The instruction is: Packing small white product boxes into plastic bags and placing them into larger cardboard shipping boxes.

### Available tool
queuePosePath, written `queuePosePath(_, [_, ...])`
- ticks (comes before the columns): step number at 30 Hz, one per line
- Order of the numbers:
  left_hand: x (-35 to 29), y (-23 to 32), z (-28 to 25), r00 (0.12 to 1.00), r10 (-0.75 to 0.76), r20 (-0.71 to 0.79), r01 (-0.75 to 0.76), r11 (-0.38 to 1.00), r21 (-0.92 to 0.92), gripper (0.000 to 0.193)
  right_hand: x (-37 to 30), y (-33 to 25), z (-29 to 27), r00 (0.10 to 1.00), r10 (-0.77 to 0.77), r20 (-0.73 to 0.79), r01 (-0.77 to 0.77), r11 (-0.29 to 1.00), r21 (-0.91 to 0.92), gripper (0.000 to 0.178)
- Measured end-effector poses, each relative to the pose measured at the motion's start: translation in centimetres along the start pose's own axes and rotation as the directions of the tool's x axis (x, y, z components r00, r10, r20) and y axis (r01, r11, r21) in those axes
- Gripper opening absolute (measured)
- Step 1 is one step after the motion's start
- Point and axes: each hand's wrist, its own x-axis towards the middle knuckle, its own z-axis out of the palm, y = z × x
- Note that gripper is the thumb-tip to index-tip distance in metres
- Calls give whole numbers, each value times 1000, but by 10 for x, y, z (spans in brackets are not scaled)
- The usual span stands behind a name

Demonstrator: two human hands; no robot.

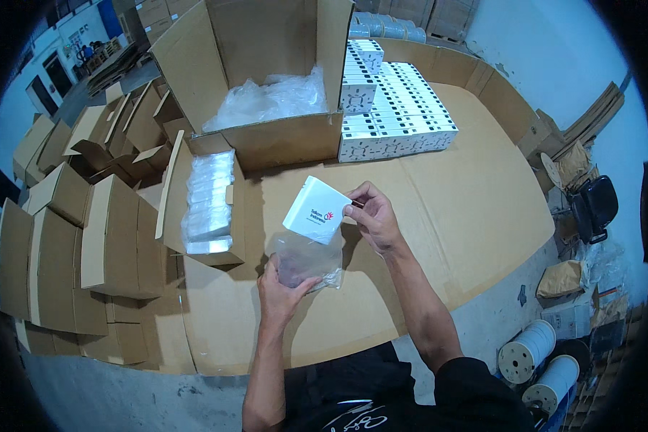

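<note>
Over the middle of the table I hold a flat white square box (311,204) with a small red and black print. My right hand (373,218) pinches its right edge between thumb and fingers. A clear plastic bag (299,258) surrounds the lower part of the box, whose upper part sticks out of the bag. Wrapped round the bag's lower left side is my left hand (284,289), thumb in front. Left of my hands stands an open narrow carton (239,230) with a row of white items in clear bags (210,194).
Behind, a large open carton (288,147) holds loose clear plastic bags (270,101). Rows of white boxes (399,144) are stacked to its right. Several brown cartons (119,237) crowd the left side. Cardboard (453,216) covers the table. Cable spools (527,349) stand on the floor at right.
</note>
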Motion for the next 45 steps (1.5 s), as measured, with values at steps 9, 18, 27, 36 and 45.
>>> queuePosePath(9, [-1, 11, -3, 1000, -32, 1, 31, 997, 69, 64, -3, -7, -2, 984, 162, 71, -166, 984, 57, 23])
queuePosePath(18, [0, 13, -1, 999, -35, 11, 36, 993, -112, 60, -4, -15, 11, 936, 339, 97, -343, 939, 29, 23])
queuePosePath(27, [13, 15, 8, 990, -134, 35, 136, 896, -423, 33, 0, -4, 6, 969, 204, 142, -174, 964, -201, 17])
queuePosePath(36, [23, 4, 10, 972, -225, -70, 162, 852, -497, 31, 1, -12, 19, 943, 330, 45, -318, 931, -179, 19])
queuePosePath(45, [40, 20, 19, 981, -171, -93, 102, 859, -502, 29, -8, 2, 20, 915, 401, 52, -381, 898, -221, 30])
